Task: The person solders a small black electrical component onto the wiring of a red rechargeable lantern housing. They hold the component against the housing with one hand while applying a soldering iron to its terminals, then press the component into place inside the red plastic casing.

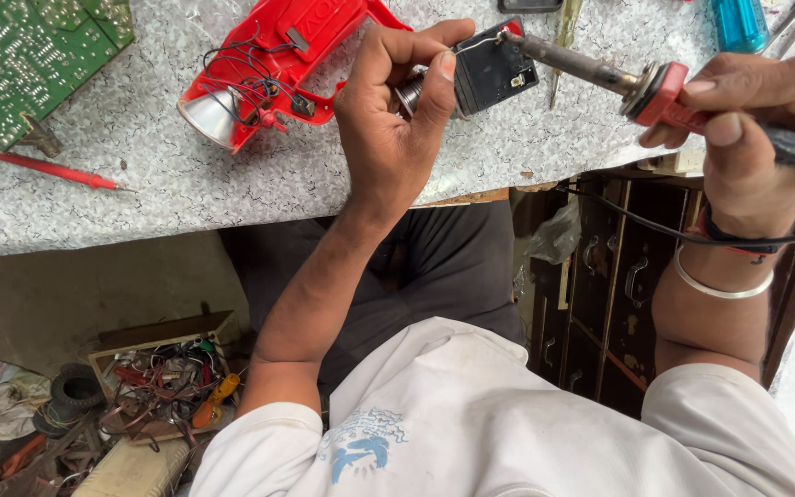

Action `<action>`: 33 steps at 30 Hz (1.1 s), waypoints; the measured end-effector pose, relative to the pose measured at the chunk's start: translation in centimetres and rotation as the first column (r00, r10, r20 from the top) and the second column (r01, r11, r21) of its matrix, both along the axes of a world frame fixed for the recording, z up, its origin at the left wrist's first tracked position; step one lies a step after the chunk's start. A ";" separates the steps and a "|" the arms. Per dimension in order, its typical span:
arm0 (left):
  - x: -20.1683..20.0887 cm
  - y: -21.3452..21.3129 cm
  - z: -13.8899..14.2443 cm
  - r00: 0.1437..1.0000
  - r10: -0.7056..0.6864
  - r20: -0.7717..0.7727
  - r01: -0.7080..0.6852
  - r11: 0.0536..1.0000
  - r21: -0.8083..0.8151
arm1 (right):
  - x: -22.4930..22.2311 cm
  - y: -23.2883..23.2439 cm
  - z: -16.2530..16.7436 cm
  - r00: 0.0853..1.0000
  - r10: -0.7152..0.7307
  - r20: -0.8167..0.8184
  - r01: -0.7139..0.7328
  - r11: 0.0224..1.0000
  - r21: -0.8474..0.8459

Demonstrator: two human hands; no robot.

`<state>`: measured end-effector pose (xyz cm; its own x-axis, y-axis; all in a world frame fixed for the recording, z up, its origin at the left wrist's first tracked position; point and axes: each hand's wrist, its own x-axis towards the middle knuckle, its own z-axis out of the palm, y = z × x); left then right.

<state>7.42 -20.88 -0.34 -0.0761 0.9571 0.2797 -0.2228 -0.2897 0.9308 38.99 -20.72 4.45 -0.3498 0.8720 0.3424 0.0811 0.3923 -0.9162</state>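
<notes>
On the speckled bench (232, 193): one red torch (273, 64), one circuit board (20, 51). Left hand (393, 110) pinches one black part (494, 69); right hand (756, 120) clamps one soldering iron (600, 72).

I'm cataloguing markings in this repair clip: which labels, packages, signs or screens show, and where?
Raised lettering panel on the red plastic torch casing: top centre of the bench, rectangular, red on red.
Blue printed emblem on the white cotton shirt: bottom centre, irregular shape.
No packages, signs or screens.

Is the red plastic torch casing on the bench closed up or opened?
Opened: the red plastic torch casing lies with black wires spilling out.
</notes>
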 end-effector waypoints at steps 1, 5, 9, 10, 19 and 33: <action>0.1 0.0 0.0 1.000 0.002 0.001 -0.002 1.000 0.004 | 0.0 -0.1 0.2 1.000 -0.005 0.008 0.005 1.000 -0.006; 0.3 0.0 0.1 0.999 0.029 -0.020 -0.029 1.000 0.003 | 0.1 -0.2 0.8 0.999 -0.001 0.045 0.001 1.000 -0.008; 0.4 0.0 0.3 0.998 0.038 -0.041 -0.037 0.999 0.032 | 0.1 0.3 1.9 0.989 0.044 0.142 -0.050 0.998 0.041; 0.4 0.0 0.3 0.997 0.046 -0.060 -0.044 0.999 0.029 | 0.0 0.5 2.2 0.983 0.058 0.176 -0.071 0.995 0.068; 0.3 0.1 1.0 0.972 0.098 -0.214 -0.089 0.995 0.049 | -1.6 1.9 6.1 0.838 0.077 0.540 -0.302 0.890 0.341; 0.3 0.1 0.9 0.977 0.104 -0.188 -0.097 0.994 0.048 | -2.7 2.2 7.7 0.778 0.036 0.627 -0.387 0.814 0.433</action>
<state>7.75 -20.74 0.59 -0.1131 0.9354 0.3350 -0.0108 -0.3383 0.9410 36.33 -18.55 12.17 -0.7788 0.4988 0.3803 0.3648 0.8534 -0.3724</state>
